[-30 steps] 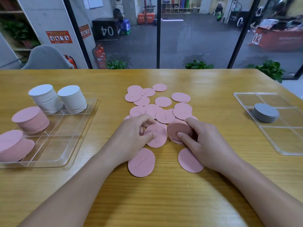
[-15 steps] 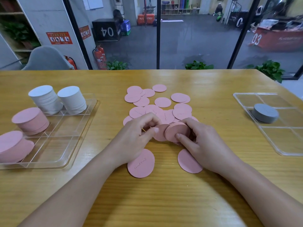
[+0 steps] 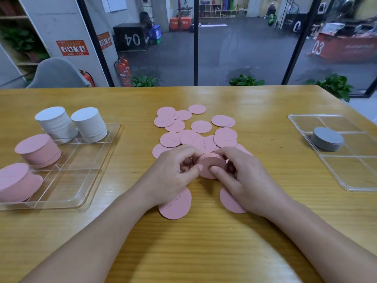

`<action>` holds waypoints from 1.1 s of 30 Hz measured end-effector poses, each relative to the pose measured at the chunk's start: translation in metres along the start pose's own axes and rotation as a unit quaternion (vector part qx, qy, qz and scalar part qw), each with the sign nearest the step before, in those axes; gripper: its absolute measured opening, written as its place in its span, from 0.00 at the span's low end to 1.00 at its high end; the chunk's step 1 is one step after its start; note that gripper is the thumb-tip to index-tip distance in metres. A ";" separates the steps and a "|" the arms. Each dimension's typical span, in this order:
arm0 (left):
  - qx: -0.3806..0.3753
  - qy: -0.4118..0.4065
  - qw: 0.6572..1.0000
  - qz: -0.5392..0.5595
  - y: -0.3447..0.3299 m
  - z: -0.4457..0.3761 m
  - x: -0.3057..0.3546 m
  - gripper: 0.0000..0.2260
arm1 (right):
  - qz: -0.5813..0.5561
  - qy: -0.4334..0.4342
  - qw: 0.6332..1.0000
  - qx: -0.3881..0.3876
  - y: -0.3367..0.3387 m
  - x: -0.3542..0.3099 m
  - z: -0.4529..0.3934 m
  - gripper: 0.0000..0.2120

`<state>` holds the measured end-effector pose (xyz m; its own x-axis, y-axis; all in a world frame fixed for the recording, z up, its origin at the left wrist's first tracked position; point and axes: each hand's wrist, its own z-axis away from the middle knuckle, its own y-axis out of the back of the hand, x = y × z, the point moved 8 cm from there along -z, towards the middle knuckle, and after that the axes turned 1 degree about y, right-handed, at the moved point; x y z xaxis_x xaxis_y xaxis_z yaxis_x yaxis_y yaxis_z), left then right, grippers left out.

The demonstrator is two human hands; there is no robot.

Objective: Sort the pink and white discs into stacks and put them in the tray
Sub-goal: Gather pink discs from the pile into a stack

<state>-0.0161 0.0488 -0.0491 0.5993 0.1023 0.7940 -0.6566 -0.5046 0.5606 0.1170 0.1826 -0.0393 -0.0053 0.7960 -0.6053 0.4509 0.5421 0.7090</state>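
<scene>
Small pink stack (image 3: 211, 165): mid-desk (image 3: 204, 242), pinched edgewise between left hand (image 3: 173, 174) and right hand (image 3: 242, 180), both clamped on it. Loose pink discs (image 3: 195, 129) just beyond. Best squared by even thumb pressure before adding more; then into tray (image 3: 67, 193).

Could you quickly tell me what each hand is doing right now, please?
Left hand: fingers curled, pinching the small pink stack.
Right hand: grips the same stack from the other side.
</scene>
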 end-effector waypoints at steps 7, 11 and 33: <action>-0.021 0.001 0.999 0.036 0.011 0.016 0.010 0.09 | -0.131 -0.032 0.990 0.044 0.013 -0.008 0.015 0.05; 0.048 0.030 0.998 -0.013 0.032 0.054 0.000 0.04 | -0.217 -0.066 0.974 0.015 0.005 -0.015 0.048 0.02; 0.005 0.031 0.962 -0.272 0.004 0.074 0.000 0.18 | 0.097 -0.089 0.991 0.009 0.017 0.003 0.080 0.18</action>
<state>0.0150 -0.0165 -0.0647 0.8243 0.4047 0.3959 -0.2483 -0.3702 0.8952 0.1959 0.1722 -0.0578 0.2406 0.8234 -0.5139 0.4445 0.3772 0.8125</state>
